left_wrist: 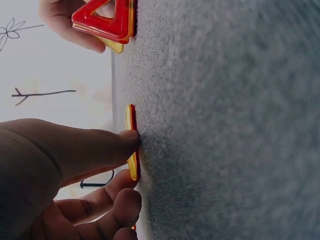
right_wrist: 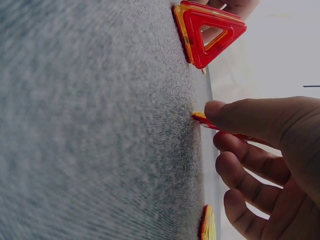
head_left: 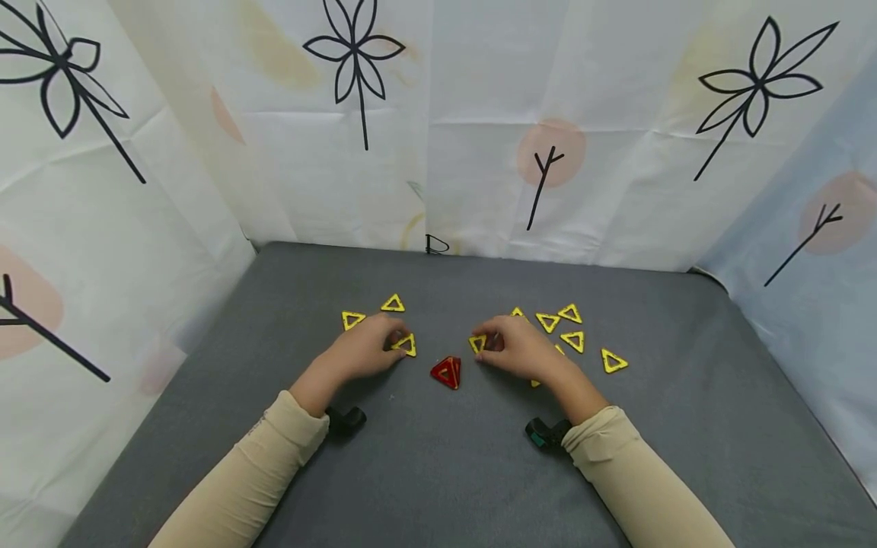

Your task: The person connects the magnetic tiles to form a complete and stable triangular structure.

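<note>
My left hand (head_left: 366, 348) pinches a yellow triangular magnetic tile (head_left: 414, 346) between thumb and fingers. In the left wrist view this tile (left_wrist: 131, 117) lies low at the cloth, yellow above and red beneath. Opposite it, my right hand (head_left: 522, 348) pinches another triangular tile (head_left: 473, 345) by its edge. The right wrist view shows that tile (right_wrist: 198, 116) tilted, one corner close to the cloth, partly hidden by the thumb. Between the hands stands a small red pyramid (head_left: 443, 374) built of triangular tiles, apart from both hands.
Two yellow tiles lie beyond my left hand, one at the back (head_left: 393, 307). Several more lie around and right of my right hand, the outermost tile (head_left: 614, 361) furthest right. Grey cloth (head_left: 438, 472) covers the table, and a patterned white curtain (head_left: 479, 190) hangs along its back and sides.
</note>
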The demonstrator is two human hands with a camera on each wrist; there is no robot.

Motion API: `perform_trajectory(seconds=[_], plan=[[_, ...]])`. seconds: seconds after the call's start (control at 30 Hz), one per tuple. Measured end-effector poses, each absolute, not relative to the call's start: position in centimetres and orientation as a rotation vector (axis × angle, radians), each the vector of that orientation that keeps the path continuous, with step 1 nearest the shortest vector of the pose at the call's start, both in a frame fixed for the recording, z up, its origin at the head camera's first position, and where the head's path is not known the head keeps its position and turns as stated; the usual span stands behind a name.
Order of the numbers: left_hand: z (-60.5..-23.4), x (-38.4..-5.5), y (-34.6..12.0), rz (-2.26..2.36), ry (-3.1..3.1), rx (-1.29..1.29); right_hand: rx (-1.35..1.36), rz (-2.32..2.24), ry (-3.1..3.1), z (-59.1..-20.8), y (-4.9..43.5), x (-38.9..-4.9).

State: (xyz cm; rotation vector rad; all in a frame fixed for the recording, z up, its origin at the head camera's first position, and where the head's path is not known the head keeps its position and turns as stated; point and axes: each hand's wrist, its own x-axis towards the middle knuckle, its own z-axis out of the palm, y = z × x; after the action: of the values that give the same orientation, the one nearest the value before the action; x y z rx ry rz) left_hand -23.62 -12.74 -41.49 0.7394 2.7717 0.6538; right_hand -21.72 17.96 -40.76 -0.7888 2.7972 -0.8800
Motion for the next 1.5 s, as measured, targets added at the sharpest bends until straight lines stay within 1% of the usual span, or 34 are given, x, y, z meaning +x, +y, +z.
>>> perform_trajectory(seconds=[0.3,0.47,0.83,1.13,1.5], plan=[[-41.5,-23.4,-11.9,0.672,2.804,0.732,-0.832,-0.987,2.769,-41.0,18.1,-22.2],[-41.8,-23.4,-11.5,0.707,2.81,0.724,-0.841,-0.99,2.752,-41.0,17.4,-22.7],[-42.3,-25.0,-9.0,0.766,2.772,0.68,-0.801,-1.021,2.752,-39.8,15.4,-24.1],[-42.9,-24.3,-8.1,0.823,2.734,0.657,-0.76,-1.033,2.684,-41.9,15.1,-24.2],[-41.9,-24.5,-7.7,0.827,2.74,0.682,-0.732,-1.141,2.618,-41.5,15.8,-24.2]])
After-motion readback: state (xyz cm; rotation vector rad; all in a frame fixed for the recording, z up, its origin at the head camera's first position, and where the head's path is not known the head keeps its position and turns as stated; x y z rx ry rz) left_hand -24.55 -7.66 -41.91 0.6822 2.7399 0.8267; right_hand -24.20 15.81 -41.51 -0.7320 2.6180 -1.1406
